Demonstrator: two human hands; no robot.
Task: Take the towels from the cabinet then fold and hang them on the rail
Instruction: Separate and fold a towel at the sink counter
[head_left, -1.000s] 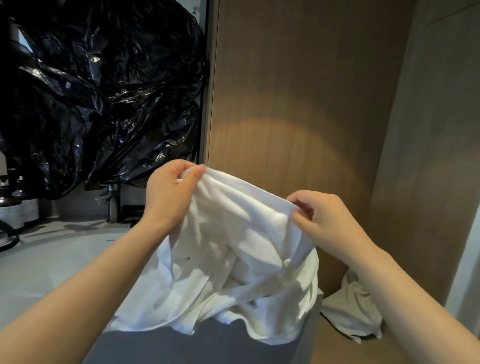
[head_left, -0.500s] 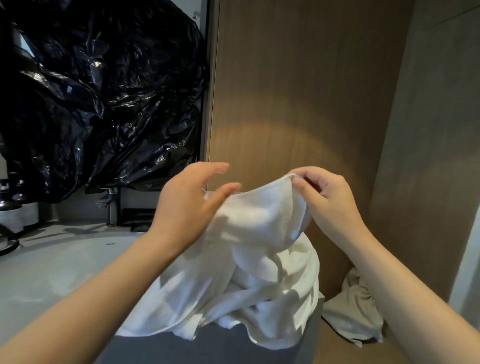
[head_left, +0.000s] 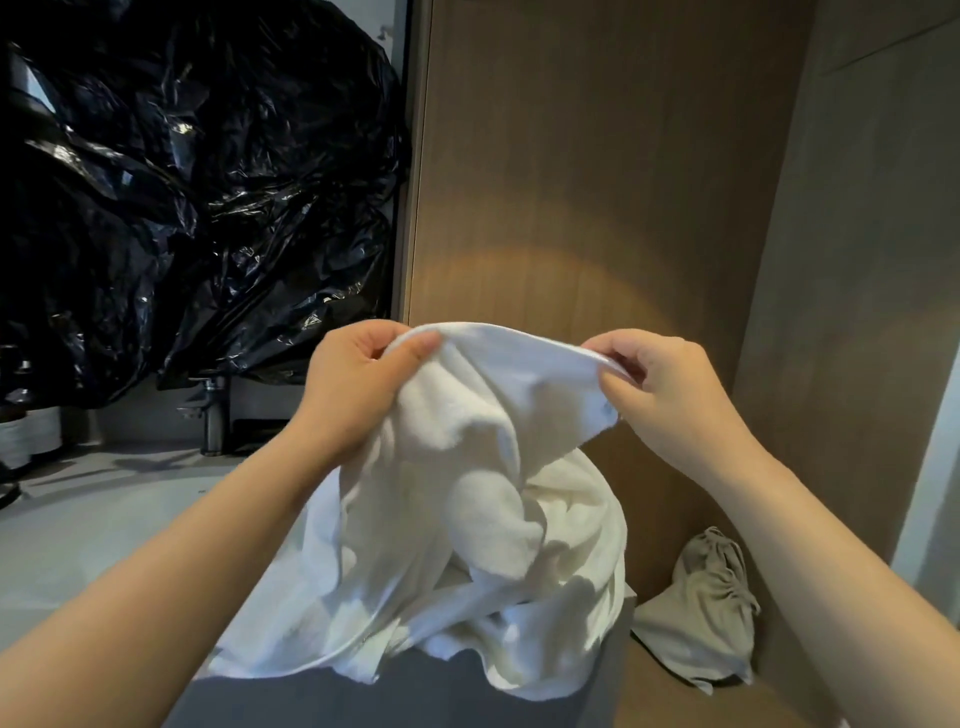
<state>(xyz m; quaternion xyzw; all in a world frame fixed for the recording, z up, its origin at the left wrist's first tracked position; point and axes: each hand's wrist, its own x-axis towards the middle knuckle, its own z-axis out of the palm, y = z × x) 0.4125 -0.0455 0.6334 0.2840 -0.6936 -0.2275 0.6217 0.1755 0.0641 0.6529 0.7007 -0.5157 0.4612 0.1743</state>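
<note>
Regripping the hem, the left hand (head_left: 363, 384) draws apart from the right hand (head_left: 670, 400); both pinch the top edge of the white towel (head_left: 467, 493), apparently stretching it straight for folding, while its bulk lies heaped on the grey counter (head_left: 93, 525).

The towel (head_left: 467, 493) is white, soft and badly rumpled. Its top hem is pinched at two spots, by the left hand (head_left: 358, 384) and the right hand (head_left: 670, 395), and runs between the grips in a shallow arch. Below them the cloth hangs in twisted folds and lies heaped well beneath both grips.
</note>
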